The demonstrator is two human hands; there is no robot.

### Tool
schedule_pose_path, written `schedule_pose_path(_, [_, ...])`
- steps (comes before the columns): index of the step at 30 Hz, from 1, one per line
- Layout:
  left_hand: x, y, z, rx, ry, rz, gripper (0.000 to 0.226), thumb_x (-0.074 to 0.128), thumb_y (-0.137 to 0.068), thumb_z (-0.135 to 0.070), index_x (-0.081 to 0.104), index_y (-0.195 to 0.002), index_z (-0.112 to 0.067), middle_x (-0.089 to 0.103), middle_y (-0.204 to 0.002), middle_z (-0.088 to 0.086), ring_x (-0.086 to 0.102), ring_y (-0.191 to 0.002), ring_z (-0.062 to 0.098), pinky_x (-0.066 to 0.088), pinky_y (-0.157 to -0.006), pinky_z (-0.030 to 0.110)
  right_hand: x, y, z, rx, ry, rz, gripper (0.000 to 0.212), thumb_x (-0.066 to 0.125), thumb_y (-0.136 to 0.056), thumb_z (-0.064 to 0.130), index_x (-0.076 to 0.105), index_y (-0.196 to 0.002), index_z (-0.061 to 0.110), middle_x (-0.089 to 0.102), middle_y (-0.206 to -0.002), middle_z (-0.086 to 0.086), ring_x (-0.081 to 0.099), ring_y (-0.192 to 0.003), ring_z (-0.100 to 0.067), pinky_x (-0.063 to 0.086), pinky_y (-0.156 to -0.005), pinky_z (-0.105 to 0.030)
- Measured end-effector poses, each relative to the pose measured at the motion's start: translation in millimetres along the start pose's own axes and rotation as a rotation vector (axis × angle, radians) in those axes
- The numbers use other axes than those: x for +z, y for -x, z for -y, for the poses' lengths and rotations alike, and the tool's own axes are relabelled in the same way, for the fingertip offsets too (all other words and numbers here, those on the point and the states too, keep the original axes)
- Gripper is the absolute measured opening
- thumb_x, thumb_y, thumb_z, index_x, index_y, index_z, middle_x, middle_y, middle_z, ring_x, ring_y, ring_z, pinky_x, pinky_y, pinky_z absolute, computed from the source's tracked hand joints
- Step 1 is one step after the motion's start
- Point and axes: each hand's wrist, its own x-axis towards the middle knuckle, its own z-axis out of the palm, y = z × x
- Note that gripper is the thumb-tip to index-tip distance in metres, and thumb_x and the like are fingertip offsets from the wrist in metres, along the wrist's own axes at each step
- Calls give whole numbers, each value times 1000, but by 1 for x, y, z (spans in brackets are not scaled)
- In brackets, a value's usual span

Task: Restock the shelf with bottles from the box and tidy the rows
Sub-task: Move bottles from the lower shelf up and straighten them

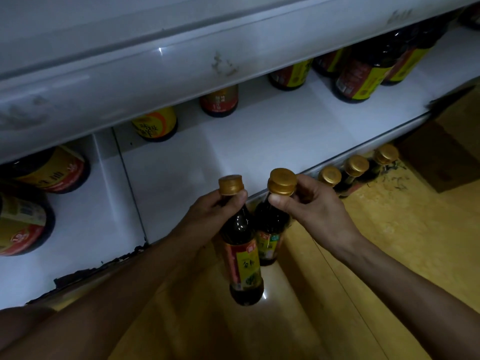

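My left hand [211,215] grips the neck of a dark bottle with a gold cap and a red and yellow label [242,255], held in front of the white bottom shelf [233,141]. My right hand [309,203] pinches the neck of a second dark bottle with a gold cap [271,229], right beside the first. Both bottles hang just off the shelf's front edge, above the yellow floor. Three more gold-capped bottles [354,170] stand on the floor to the right, below the shelf edge.
Dark bottles with red and yellow labels stand at the shelf's back [155,123], at its far left [33,193] and upper right [363,71]. An upper shelf edge [155,63] overhangs them. A brown cardboard box [446,149] sits on the floor at right.
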Motion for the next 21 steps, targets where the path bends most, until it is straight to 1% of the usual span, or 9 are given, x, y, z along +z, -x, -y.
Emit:
schedule_pose_path(2, [4, 4, -7, -11, 81, 3, 58, 65, -74, -72, 73, -100, -21, 77, -100, 1, 73, -99, 19, 56, -90, 42, 1, 3, 10, -6, -89, -7, 40, 73, -72, 45, 72, -102, 18, 65, -102, -24, 64, -85, -17, 55, -75, -25])
schedule_pose_path(4, [10, 8, -15, -21, 140, 9, 64, 61, -74, -73, 71, -100, -15, 75, -95, 4, 73, -93, 22, 54, -85, 40, 3, 6, 17, 14, -163, -23, 45, 71, -75, 40, 71, -105, 6, 64, -103, -27, 64, -82, -10, 54, -70, -15])
schedule_pose_path(5, [13, 10, -19, -22, 157, 20, 68, 59, -74, -74, 69, -100, -12, 74, -93, 6, 72, -90, 23, 54, -82, 39, 5, 8, 18, 31, -206, -33, 49, 69, -77, 39, 69, -107, 0, 64, -104, -27, 66, -83, -10, 54, -70, -14])
schedule_pose_path(7, [18, 14, -28, -13, 158, 52, 71, 54, -75, -74, 66, -98, -7, 71, -86, 7, 70, -81, 21, 54, -73, 33, 9, 10, 19, 83, -306, -43, 56, 65, -81, 44, 66, -106, -7, 67, -102, -27, 72, -88, -20, 58, -76, -24])
schedule_pose_path(9, [22, 19, -34, -16, 176, 73, 65, 51, -77, -71, 66, -93, -10, 72, -82, 2, 70, -75, 15, 53, -66, 27, 13, 10, 20, 148, -369, -38, 57, 60, -84, 51, 68, -98, -3, 72, -98, -24, 73, -93, -30, 59, -82, -39])
schedule_pose_path(10, [24, 21, -35, -18, 192, 73, 61, 51, -77, -70, 67, -91, -13, 74, -81, 0, 71, -74, 13, 52, -66, 27, 14, 9, 21, 175, -377, -30, 58, 56, -85, 55, 70, -96, 0, 74, -96, -21, 73, -93, -32, 58, -85, -42])
schedule_pose_path(14, [29, 28, -36, 23, 141, 39, 59, 51, -82, -70, 70, -90, -14, 76, -88, 4, 74, -83, 18, 53, -77, 34, 12, 8, 19, 212, -382, 31, 67, 47, -91, 62, 69, -104, -1, 75, -98, -18, 74, -96, -31, 58, -92, -48])
schedule_pose_path(17, [30, 30, -37, 10, 159, 3, 62, 55, -82, -70, 70, -95, -11, 77, -97, 9, 75, -94, 25, 57, -93, 47, 11, 11, 17, 184, -376, 77, 67, 41, -96, 61, 68, -104, 0, 75, -99, -15, 73, -98, -28, 55, -94, -46])
schedule_pose_path(21, [34, 29, -40, 9, 50, -53, 61, 50, -86, -70, 72, -96, -14, 78, -91, 2, 75, -87, 18, 57, -94, 48, 13, 12, 19, 150, -252, 115, 69, 35, -99, 61, 67, -97, 0, 74, -93, -11, 73, -92, -23, 56, -90, -41])
